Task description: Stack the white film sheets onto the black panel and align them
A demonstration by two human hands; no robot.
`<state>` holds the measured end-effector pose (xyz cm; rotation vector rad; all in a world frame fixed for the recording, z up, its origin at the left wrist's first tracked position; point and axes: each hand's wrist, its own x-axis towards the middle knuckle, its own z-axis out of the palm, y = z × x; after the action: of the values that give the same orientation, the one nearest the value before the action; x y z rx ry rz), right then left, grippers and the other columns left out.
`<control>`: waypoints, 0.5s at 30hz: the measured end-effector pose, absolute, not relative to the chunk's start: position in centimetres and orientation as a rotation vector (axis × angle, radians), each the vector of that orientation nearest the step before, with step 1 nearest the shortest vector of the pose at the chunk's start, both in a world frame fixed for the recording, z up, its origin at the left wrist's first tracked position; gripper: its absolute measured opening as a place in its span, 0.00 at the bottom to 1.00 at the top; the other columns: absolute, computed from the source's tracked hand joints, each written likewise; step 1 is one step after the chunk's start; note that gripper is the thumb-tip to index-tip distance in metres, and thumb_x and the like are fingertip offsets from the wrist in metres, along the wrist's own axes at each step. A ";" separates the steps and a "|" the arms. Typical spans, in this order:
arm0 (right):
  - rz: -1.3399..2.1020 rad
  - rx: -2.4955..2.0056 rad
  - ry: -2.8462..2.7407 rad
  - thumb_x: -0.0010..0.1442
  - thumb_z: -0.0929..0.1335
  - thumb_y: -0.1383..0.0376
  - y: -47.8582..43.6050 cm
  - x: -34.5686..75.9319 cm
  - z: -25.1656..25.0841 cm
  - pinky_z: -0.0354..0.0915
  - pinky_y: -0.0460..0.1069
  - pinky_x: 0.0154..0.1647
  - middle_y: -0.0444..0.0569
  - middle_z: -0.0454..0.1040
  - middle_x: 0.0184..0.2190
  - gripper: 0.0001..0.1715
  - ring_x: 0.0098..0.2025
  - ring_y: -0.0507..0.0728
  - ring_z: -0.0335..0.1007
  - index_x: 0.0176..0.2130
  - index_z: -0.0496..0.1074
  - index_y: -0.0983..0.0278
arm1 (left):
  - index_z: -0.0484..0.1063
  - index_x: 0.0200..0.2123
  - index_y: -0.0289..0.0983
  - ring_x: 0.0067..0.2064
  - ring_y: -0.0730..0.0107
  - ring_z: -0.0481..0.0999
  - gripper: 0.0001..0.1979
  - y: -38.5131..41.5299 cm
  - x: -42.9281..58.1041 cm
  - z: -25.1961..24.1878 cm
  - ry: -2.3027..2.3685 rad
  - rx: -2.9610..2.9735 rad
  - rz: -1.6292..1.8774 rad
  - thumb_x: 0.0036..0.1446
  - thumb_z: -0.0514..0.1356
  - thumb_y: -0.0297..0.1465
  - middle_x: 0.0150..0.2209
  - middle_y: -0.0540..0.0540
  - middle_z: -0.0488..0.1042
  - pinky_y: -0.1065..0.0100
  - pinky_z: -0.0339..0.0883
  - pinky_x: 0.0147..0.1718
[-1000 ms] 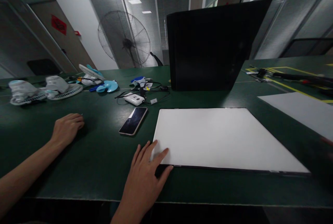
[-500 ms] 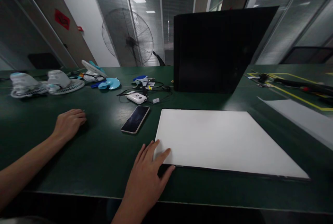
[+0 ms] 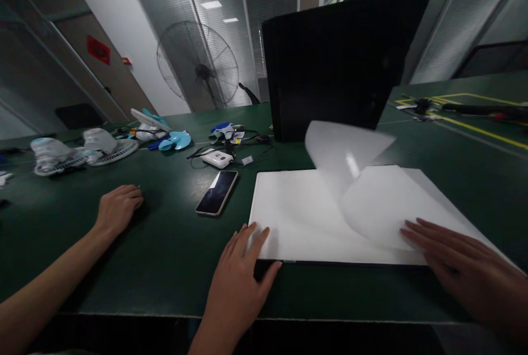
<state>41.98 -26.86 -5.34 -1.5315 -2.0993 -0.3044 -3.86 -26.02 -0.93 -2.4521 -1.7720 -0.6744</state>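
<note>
In the head view, a white flat panel with a dark edge lies on the green table. My left hand rests on its near left corner, fingers spread, thumb at the front edge. A thin translucent sheet bends up over the panel's middle and right, its far part curled in the air. On the right, my right hand lies with straight fingers against the sheet's near part over the panel; its thumb is hidden. A phone lies left of the panel.
A co-worker's hand rests on the table at left. A large black screen-like panel stands behind the white one. A white device with cables, small fans and blue blades lie further back. Yellow tape marks the right side.
My right hand has come into view from the right. The translucent sheet has moved from the table's right side onto the panel and curls up. My left hand stays at the corner.
</note>
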 end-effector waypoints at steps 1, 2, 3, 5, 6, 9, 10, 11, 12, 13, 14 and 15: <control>-0.359 -1.494 -2.138 0.67 0.62 0.54 -26.6 41.2 -5.2 0.64 0.65 0.67 0.35 0.66 0.64 0.30 0.64 0.59 0.66 0.66 0.64 0.43 | 0.62 0.66 0.44 0.66 0.50 0.69 0.28 -26.0 -3.8 -1.1 -1.783 -2.445 -0.679 0.65 0.61 0.40 0.65 0.41 0.69 0.44 0.67 0.64; -0.408 -1.455 -2.168 0.67 0.62 0.54 -26.4 40.7 -5.0 0.65 0.64 0.66 0.35 0.66 0.63 0.29 0.63 0.58 0.66 0.66 0.63 0.44 | 0.60 0.67 0.42 0.66 0.49 0.69 0.30 -25.9 -3.8 -1.2 -1.800 -2.432 -0.682 0.65 0.61 0.41 0.64 0.40 0.69 0.44 0.67 0.63; -0.439 -1.429 -2.182 0.67 0.62 0.54 -26.2 40.4 -4.7 0.65 0.63 0.65 0.36 0.67 0.63 0.29 0.63 0.58 0.66 0.66 0.63 0.45 | 0.58 0.68 0.41 0.65 0.48 0.70 0.32 -25.9 -3.8 -1.3 -1.822 -2.418 -0.681 0.65 0.61 0.42 0.64 0.38 0.70 0.44 0.67 0.63; -0.459 -1.399 -2.179 0.67 0.63 0.54 -26.3 40.1 -4.2 0.65 0.61 0.65 0.36 0.68 0.63 0.28 0.63 0.56 0.66 0.65 0.64 0.47 | 0.55 0.68 0.39 0.64 0.46 0.71 0.34 -26.0 -3.7 -1.5 -1.868 -2.393 -0.684 0.64 0.61 0.43 0.64 0.35 0.70 0.43 0.68 0.62; -0.465 -1.384 -2.179 0.67 0.63 0.54 -26.4 40.1 -4.0 0.64 0.60 0.66 0.37 0.68 0.62 0.27 0.63 0.55 0.66 0.64 0.65 0.48 | 0.52 0.69 0.38 0.64 0.46 0.71 0.36 -26.1 -3.6 -1.5 -1.890 -2.382 -0.694 0.64 0.61 0.44 0.65 0.34 0.68 0.43 0.68 0.61; -0.482 -1.350 -2.201 0.67 0.64 0.56 -26.8 40.2 -3.5 0.62 0.58 0.67 0.38 0.69 0.62 0.27 0.62 0.54 0.67 0.64 0.66 0.49 | 0.40 0.73 0.38 0.65 0.45 0.70 0.45 -26.4 -3.4 -1.3 -1.960 -2.355 -0.750 0.64 0.61 0.45 0.70 0.31 0.60 0.43 0.69 0.60; -0.477 -1.349 -2.207 0.67 0.65 0.55 -26.9 40.2 -3.4 0.61 0.59 0.67 0.38 0.69 0.62 0.27 0.62 0.54 0.67 0.64 0.66 0.49 | 0.36 0.74 0.39 0.65 0.44 0.70 0.47 -26.4 -3.3 -1.1 -1.977 -2.342 -0.773 0.64 0.61 0.45 0.71 0.30 0.57 0.43 0.70 0.60; -0.467 -1.351 -2.208 0.66 0.65 0.55 -27.0 40.2 -3.4 0.61 0.59 0.68 0.38 0.69 0.62 0.27 0.62 0.55 0.67 0.64 0.66 0.49 | 0.35 0.74 0.39 0.66 0.44 0.69 0.48 -26.5 -3.3 -1.0 -1.986 -2.334 -0.786 0.64 0.62 0.45 0.72 0.31 0.55 0.43 0.69 0.60; -0.458 -1.354 -2.207 0.65 0.66 0.54 -27.1 40.1 -3.3 0.61 0.60 0.68 0.38 0.69 0.61 0.28 0.62 0.56 0.67 0.63 0.67 0.49 | 0.36 0.75 0.41 0.67 0.44 0.68 0.47 -26.4 -3.3 -0.9 -1.982 -2.335 -0.783 0.64 0.61 0.45 0.72 0.32 0.55 0.43 0.69 0.60; -0.449 -1.361 -2.204 0.65 0.66 0.53 -27.1 40.1 -3.3 0.61 0.61 0.68 0.38 0.69 0.62 0.28 0.62 0.56 0.67 0.63 0.67 0.48 | 0.40 0.74 0.42 0.67 0.45 0.67 0.44 -26.4 -3.3 -0.8 -1.965 -2.348 -0.766 0.64 0.61 0.44 0.72 0.34 0.55 0.43 0.68 0.61; -0.434 -1.367 -2.202 0.64 0.67 0.52 -27.2 40.0 -3.2 0.62 0.61 0.68 0.39 0.69 0.62 0.29 0.62 0.57 0.68 0.63 0.67 0.48 | 0.47 0.73 0.44 0.67 0.45 0.67 0.40 -26.4 -3.3 -0.8 -1.940 -2.369 -0.736 0.65 0.61 0.44 0.72 0.36 0.57 0.43 0.68 0.61; -0.416 -1.372 -2.203 0.63 0.68 0.51 -27.3 40.0 -3.2 0.64 0.60 0.67 0.39 0.69 0.62 0.30 0.62 0.58 0.68 0.63 0.68 0.48 | 0.54 0.71 0.45 0.67 0.46 0.67 0.35 -26.3 -3.4 -0.8 -1.916 -2.393 -0.702 0.65 0.61 0.43 0.71 0.38 0.59 0.43 0.67 0.62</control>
<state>40.00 -27.27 -3.16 -1.3725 -2.2034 -0.4158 -3.38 -26.30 -0.79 -2.3932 -1.9160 -0.7017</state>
